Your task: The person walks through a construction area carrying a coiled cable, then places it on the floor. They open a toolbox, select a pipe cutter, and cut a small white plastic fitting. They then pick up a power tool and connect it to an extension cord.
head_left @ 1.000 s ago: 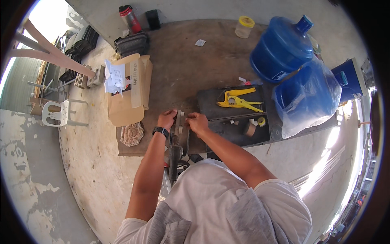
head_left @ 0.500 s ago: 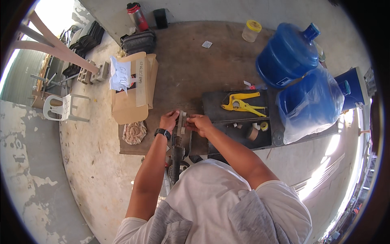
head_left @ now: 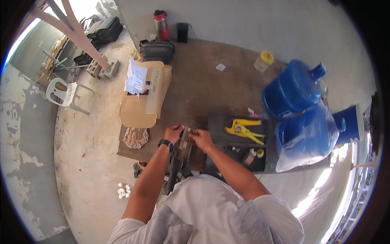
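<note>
A dark metal vise [head_left: 176,162] stands at the front edge of the brown table, its long narrow jaws pointing away from me. My left hand [head_left: 174,135], with a dark watch on the wrist, is closed at the left side of the jaws. Opposite it, my right hand [head_left: 202,139] has its fingertips pinched together against the right side. Something small and pale shows by the jaws, but what the fingers hold is too small to make out. Just right of my right hand lies a black tray [head_left: 217,129] with yellow pipe cutters [head_left: 243,131] in it.
Tape rolls [head_left: 249,157] and small white pieces lie in the tray's near compartment. Two blue water jugs [head_left: 290,91] stand on the right. On the left are a cardboard box [head_left: 136,113] and a crumpled rag [head_left: 136,138]. White fittings [head_left: 124,190] lie on the floor.
The view has tilted, so the table and everything on it sit lower in the picture. White fittings on the floor have come into sight. Both hands stay at the vise jaws.
</note>
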A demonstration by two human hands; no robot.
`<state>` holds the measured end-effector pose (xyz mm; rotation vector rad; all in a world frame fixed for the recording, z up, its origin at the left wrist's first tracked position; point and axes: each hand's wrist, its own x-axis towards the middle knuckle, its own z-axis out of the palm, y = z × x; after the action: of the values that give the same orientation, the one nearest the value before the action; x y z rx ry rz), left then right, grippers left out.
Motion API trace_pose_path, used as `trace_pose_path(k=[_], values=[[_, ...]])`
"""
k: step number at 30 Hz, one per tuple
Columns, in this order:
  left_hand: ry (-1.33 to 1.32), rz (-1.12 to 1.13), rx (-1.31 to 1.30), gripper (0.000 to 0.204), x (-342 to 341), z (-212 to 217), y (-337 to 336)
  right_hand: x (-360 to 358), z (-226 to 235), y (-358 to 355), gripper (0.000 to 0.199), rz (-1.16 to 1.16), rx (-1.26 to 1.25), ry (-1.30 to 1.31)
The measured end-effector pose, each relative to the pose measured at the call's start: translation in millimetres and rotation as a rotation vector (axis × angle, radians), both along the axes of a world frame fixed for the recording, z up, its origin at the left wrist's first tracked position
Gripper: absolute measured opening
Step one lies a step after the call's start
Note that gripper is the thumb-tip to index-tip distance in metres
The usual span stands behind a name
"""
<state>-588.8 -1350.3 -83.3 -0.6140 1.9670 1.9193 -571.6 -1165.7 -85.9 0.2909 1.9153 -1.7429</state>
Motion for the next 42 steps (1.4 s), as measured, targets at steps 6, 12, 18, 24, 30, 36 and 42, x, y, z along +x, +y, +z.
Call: trace_pose_path(k=[6, 12, 18, 24, 30, 36, 42], values=[[-0.002, -0.018, 0.017, 0.032, 2, 0, 2, -10, 4, 10, 0.018, 0.091, -0.124, -0.187], [0.043, -0.09, -0.17, 0.031, 1, -1, -1, -10, 1, 4, 0.017, 0.274, 0.238, 0.181], [0.26, -0.18, -0.168, 0.039, 3, -15, -6, -17, -8, 11, 0.017, 0.239, -0.039, -0.055], [0.275, -0.484, -0.474, 0.066, -18, -9, -11, -34, -4, 14, 0.017, 0.455, 0.057, -0.051], [0.166, -0.623, -0.653, 0.08, -35, 2, -7, -45, 5, 12, 0.017, 0.572, 0.15, -0.109], [0.14, -0.532, -0.634, 0.078, -35, -18, -2, -51, 10, 15, 0.015, 0.662, 0.189, -0.007], [0.236, -0.573, -0.69, 0.069, -39, -61, 2, -35, 6, 8, 0.016, 0.605, 0.674, 0.663]])
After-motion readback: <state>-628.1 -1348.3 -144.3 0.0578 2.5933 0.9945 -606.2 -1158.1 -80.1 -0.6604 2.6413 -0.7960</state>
